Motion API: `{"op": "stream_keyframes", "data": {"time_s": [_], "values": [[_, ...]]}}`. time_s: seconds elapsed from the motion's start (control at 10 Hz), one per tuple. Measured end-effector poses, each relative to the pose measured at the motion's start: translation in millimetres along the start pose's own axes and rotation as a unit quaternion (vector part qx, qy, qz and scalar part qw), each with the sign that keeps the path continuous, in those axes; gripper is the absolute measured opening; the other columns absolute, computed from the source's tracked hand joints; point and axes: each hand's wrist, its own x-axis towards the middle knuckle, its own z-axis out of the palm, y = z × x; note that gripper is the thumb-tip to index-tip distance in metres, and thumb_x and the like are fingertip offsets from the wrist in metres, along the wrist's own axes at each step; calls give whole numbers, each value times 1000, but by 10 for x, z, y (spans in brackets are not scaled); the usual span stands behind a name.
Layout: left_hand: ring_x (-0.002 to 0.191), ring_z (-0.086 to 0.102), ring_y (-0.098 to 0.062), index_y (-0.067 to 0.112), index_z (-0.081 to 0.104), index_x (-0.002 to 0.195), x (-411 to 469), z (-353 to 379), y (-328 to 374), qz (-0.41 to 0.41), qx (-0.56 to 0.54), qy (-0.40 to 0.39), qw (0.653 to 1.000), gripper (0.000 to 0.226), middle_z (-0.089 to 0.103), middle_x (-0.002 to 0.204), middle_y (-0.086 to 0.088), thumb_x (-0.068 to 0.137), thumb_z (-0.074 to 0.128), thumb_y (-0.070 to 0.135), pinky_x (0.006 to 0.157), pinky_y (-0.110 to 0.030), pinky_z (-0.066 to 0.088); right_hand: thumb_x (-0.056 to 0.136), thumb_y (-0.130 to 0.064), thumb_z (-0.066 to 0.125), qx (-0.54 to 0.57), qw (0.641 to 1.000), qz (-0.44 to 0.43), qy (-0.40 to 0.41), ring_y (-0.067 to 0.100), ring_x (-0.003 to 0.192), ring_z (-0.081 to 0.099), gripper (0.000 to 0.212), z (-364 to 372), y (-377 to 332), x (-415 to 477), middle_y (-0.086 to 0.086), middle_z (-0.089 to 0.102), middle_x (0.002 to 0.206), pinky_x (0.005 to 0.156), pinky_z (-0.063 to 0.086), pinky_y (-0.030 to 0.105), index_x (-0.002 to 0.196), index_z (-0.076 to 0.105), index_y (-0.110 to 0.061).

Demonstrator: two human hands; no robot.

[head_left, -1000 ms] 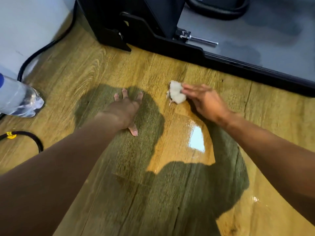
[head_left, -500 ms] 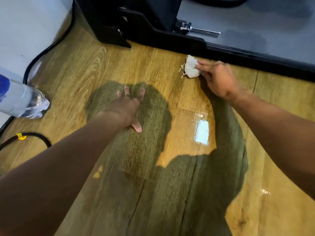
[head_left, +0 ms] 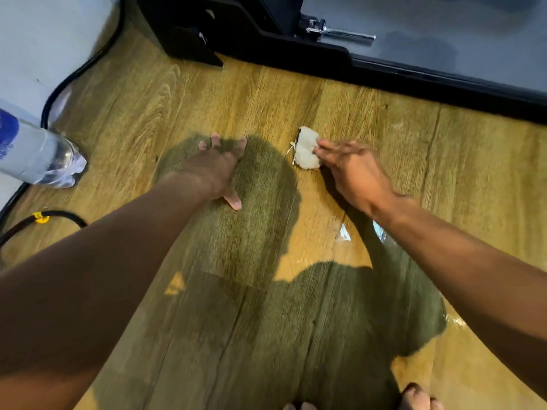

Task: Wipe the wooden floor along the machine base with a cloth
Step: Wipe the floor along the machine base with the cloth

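Right hand (head_left: 352, 170) has drawn the cloth (head_left: 306, 149) back toward us. Half a second ago the wad sat right against the machine base (head_left: 384, 69); now it lies on the wooden floor (head_left: 207, 93) clearly apart from that black edge, roughly where it was a second ago. We read this as the return half of a far-and-near stroke, so wiping is mid-course and the strip along the base further right looks untouched.

Right fingers (head_left: 328, 147) lie nearly straight over the cloth's right edge, pressing it down. Motion blur hides whether the thumb tucks under. Left hand (head_left: 213, 170) stays flat on the floor, fingers spread, holding nothing and bracing our weight.

A glossy wet patch (head_left: 344, 232) shows near the right wrist.

Surroundings: a plastic water bottle (head_left: 38, 155) lies at the left by the wall, a black cable (head_left: 59, 93) curves along that wall, and a second cable with a yellow tag (head_left: 41, 217) loops nearer. A metal pin (head_left: 340, 32) juts from the machine beyond the base lip. The base's protruding bracket (head_left: 192, 48) at far left could snag the cloth's loose threads.
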Motion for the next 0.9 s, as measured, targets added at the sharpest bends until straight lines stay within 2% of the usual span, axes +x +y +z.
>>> {"op": "stream_keyframes", "data": {"time_s": [0.1,0.2,0.3,0.4,0.5,0.6,0.7,0.8,0.9], "values": [[143,-4,-40,36,-15,148,-34,6,17,-5,10,1,1000,134,-17,156,-16,60,86,41,113,-55,22,96,-5,39,26,996,-72,-47,14,137,32,48,201,-211,-486,-4,38,149,115,23,33,140,42,-25],[143,9,-42,34,-9,150,-35,-25,66,-7,50,14,999,132,-6,157,-19,58,85,45,111,-54,27,97,-21,29,102,955,-225,-164,8,140,26,44,273,-411,-1149,-11,39,147,118,12,29,137,44,-33],[141,17,-43,32,-6,151,-52,-29,99,0,63,15,998,129,2,157,-22,60,85,43,110,-54,29,94,-9,40,72,964,-222,-130,16,139,29,48,201,-269,-994,-6,39,148,116,17,32,138,45,-27],[142,9,-44,38,-10,149,-105,-7,105,2,32,-9,999,121,-8,157,-19,70,81,38,111,-56,24,91,1,47,17,995,-94,-36,15,141,25,59,156,-178,-688,-7,29,153,116,21,36,143,37,-25],[143,-1,-43,41,-9,148,-144,-16,117,-9,-31,-28,999,116,-13,157,-15,72,79,43,114,-56,16,94,-6,43,10,993,-109,-38,15,139,29,50,240,-311,-921,-5,36,150,115,21,32,141,42,-23],[143,-3,-42,38,0,150,-202,57,313,-22,-93,-19,995,116,-4,159,-10,65,78,55,114,-56,15,95,-18,38,-2,946,-318,-59,14,132,42,41,342,-459,-1699,-5,49,141,105,41,35,132,54,-25],[142,-9,-44,39,-4,150,-267,180,535,-34,-89,-1,995,121,-9,159,-12,63,80,54,110,-64,15,98,-20,34,-23,917,-395,-40,17,138,30,45,262,-397,-1737,2,32,152,108,36,39,143,31,-16],[141,-11,-45,40,-6,149,-330,255,713,-55,-93,9,994,122,-17,157,-14,65,83,44,105,-71,16,97,-28,39,99,945,-293,-104,13,140,25,54,173,5,-1453,1,29,153,113,27,37,147,28,-13],[141,-9,-47,38,-3,150,-337,229,760,-43,-89,12,995,120,-15,157,-14,66,83,38,104,-71,18,98,-21,41,54,969,-218,-100,10,142,21,48,149,-19,-1480,-11,25,153,115,22,32,145,34,-27]]}}
